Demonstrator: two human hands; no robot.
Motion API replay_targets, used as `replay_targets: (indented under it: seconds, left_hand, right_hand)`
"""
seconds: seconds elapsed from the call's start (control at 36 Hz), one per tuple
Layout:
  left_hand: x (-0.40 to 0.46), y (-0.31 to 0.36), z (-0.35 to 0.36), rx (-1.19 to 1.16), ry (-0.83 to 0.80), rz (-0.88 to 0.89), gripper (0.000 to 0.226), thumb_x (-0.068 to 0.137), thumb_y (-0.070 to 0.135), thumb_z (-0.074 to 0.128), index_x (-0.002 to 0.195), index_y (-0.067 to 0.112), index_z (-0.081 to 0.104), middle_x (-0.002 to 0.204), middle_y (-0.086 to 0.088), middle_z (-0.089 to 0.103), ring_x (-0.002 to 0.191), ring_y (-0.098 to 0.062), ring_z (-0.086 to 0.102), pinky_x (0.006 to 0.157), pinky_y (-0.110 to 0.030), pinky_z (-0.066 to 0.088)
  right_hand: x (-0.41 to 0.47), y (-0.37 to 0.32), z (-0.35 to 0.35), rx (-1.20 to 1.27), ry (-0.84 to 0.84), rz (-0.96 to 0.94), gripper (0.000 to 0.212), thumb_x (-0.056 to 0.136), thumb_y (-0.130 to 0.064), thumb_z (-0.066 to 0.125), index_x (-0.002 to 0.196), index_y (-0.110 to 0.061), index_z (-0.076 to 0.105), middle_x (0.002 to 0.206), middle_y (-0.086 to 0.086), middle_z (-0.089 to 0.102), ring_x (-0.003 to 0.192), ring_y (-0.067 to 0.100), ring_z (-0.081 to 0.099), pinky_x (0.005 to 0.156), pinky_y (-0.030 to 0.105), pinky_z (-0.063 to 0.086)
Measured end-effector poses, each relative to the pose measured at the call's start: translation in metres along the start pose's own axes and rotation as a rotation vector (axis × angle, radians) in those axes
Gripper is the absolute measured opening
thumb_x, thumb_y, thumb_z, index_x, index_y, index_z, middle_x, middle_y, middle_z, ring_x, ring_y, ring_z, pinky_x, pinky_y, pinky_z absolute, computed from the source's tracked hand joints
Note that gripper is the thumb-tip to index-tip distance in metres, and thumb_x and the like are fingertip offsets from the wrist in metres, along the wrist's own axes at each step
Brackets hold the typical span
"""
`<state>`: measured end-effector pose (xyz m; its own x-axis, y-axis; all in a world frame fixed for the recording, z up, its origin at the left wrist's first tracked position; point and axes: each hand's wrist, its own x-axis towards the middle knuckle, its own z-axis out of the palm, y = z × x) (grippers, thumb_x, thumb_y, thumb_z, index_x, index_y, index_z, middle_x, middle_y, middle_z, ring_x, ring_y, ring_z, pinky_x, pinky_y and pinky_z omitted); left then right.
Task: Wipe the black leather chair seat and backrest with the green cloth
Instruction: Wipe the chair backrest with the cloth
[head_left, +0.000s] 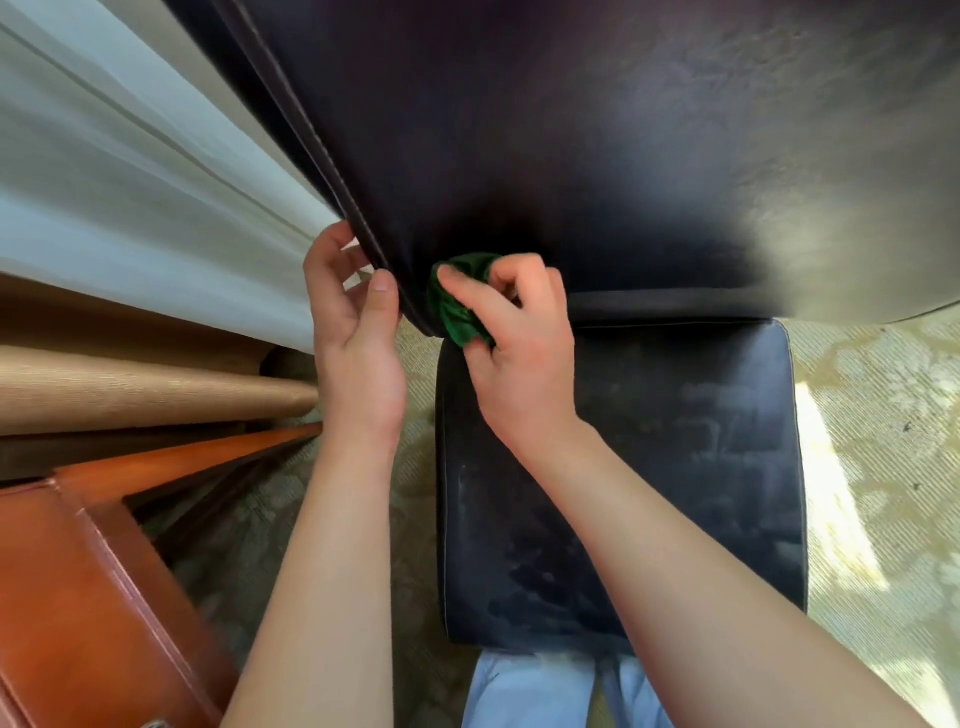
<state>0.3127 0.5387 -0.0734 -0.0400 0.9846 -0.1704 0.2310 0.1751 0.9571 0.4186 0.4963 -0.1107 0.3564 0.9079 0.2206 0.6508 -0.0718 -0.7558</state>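
I have the green cloth (460, 304) bunched into a wad in my right hand (511, 353), its fingers (470, 291) curled and pinching the cloth against the lower left corner of the backrest (597, 156), just where it meets the rear of the seat (649, 467). My left hand (356, 338) sits at nine o'clock from the cloth, thumb on the front of the backrest's stitched side edge and the other fingers wrapped behind it, clamping the edge and steadying the panel.

To do this step well, I judge I should keep that left-hand brace firm so the panel does not swing away, press the wad flat instead of dabbing with a knuckle of fabric, and drag it along the bottom hem toward three o'clock in overlapping passes, then work up toward twelve. Opening the cloth out a little would give more contact. The seam at the crease probably traps dust, so a slow run with a fingertip behind the cloth seems wise.

The backrest rises toward twelve o'clock, filling the top of the view. The seat's long axis runs from six to twelve, its front edge nearest my legs at six, and its leather shows a pale, streaky film, so I reckon it needs more wiping
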Motion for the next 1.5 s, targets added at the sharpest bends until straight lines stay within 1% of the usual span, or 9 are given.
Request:
replay_targets:
  seconds: [0.19, 0.28, 0.42, 0.64, 0.81, 0.89, 1.06, 1.33, 1.5]
  left_hand:
    - [-0.005, -0.006, 0.001, 0.003, 0.024, 0.004, 0.042, 0.096, 0.010, 0.051, 0.135, 0.022, 0.043, 0.136, -0.006, 0.055, 0.122, -0.017, 0.057, 0.106, -0.048, 0.050]
    - [-0.010, -0.013, 0.006, 0.022, 0.040, -0.009, 0.047, 0.090, 0.010, 0.058, 0.132, 0.027, 0.044, 0.133, -0.001, 0.055, 0.126, -0.018, 0.055, 0.108, -0.051, 0.047]
    - [-0.015, -0.030, 0.022, 0.078, 0.087, -0.063, 0.061, 0.086, 0.007, 0.069, 0.136, 0.025, 0.040, 0.133, 0.011, 0.053, 0.124, -0.004, 0.054, 0.100, -0.025, 0.051]
    - [-0.019, -0.047, 0.039, 0.042, 0.200, -0.067, 0.052, 0.085, 0.019, 0.064, 0.130, 0.027, 0.039, 0.133, 0.008, 0.050, 0.124, -0.014, 0.056, 0.106, -0.045, 0.050]
    - [-0.014, -0.054, 0.035, 0.047, 0.184, -0.024, 0.052, 0.083, 0.018, 0.065, 0.127, 0.023, 0.038, 0.137, -0.006, 0.049, 0.121, -0.019, 0.056, 0.104, -0.051, 0.050]
    - [-0.012, -0.056, 0.034, 0.056, 0.174, -0.010, 0.052, 0.083, 0.019, 0.065, 0.128, 0.021, 0.038, 0.137, -0.009, 0.049, 0.122, -0.023, 0.055, 0.103, -0.051, 0.051]
    - [-0.010, -0.057, 0.033, 0.073, 0.153, -0.004, 0.051, 0.085, 0.018, 0.065, 0.127, 0.023, 0.037, 0.137, -0.009, 0.048, 0.124, -0.026, 0.053, 0.104, -0.051, 0.050]
    - [-0.008, -0.062, 0.024, 0.074, 0.100, 0.018, 0.048, 0.086, 0.018, 0.066, 0.124, 0.023, 0.038, 0.127, -0.003, 0.050, 0.120, -0.034, 0.055, 0.100, -0.058, 0.048]
    - [-0.011, -0.058, 0.027, 0.025, 0.088, -0.003, 0.047, 0.087, 0.012, 0.064, 0.124, 0.021, 0.036, 0.133, -0.008, 0.048, 0.126, -0.031, 0.053, 0.106, -0.044, 0.050]
  right_hand:
    - [-0.028, 0.026, 0.005, -0.015, -0.094, 0.099, 0.045, 0.080, 0.000, 0.067, 0.118, -0.023, 0.071, 0.099, 0.002, 0.053, 0.093, 0.020, 0.049, 0.072, 0.034, 0.051]
    - [-0.035, 0.037, -0.014, 0.012, -0.017, 0.180, 0.047, 0.080, 0.001, 0.064, 0.123, -0.019, 0.068, 0.104, 0.001, 0.052, 0.098, 0.020, 0.053, 0.084, 0.027, 0.048]
    - [-0.041, 0.062, -0.053, 0.050, 0.251, 0.397, 0.045, 0.082, 0.001, 0.064, 0.124, -0.015, 0.063, 0.106, -0.003, 0.046, 0.093, -0.003, 0.048, 0.087, 0.001, 0.034]
    - [-0.043, 0.123, -0.085, 0.071, 0.628, 0.654, 0.037, 0.084, -0.008, 0.059, 0.120, -0.008, 0.052, 0.116, -0.001, 0.051, 0.108, 0.012, 0.052, 0.098, 0.020, 0.042]
    - [-0.022, 0.140, -0.076, 0.086, 0.702, 0.634, 0.036, 0.078, -0.005, 0.063, 0.112, -0.013, 0.052, 0.114, 0.011, 0.056, 0.104, 0.018, 0.056, 0.097, 0.030, 0.046]
    - [-0.019, 0.136, -0.063, 0.127, 0.673, 0.567, 0.039, 0.076, -0.003, 0.062, 0.112, -0.018, 0.053, 0.112, 0.012, 0.058, 0.104, 0.022, 0.058, 0.097, 0.036, 0.048]
    - [-0.013, 0.101, -0.024, 0.167, 0.531, 0.413, 0.040, 0.074, 0.008, 0.062, 0.113, 0.000, 0.060, 0.107, 0.010, 0.056, 0.098, -0.001, 0.052, 0.092, 0.011, 0.037]
    - [-0.022, 0.039, 0.017, 0.345, 0.099, 0.240, 0.037, 0.080, 0.010, 0.063, 0.112, -0.008, 0.067, 0.105, 0.006, 0.058, 0.098, 0.019, 0.059, 0.085, 0.033, 0.050]
    - [-0.037, 0.068, -0.026, 0.227, 0.201, 0.303, 0.039, 0.076, 0.010, 0.065, 0.111, -0.008, 0.068, 0.106, 0.005, 0.060, 0.098, 0.006, 0.059, 0.088, 0.014, 0.043]
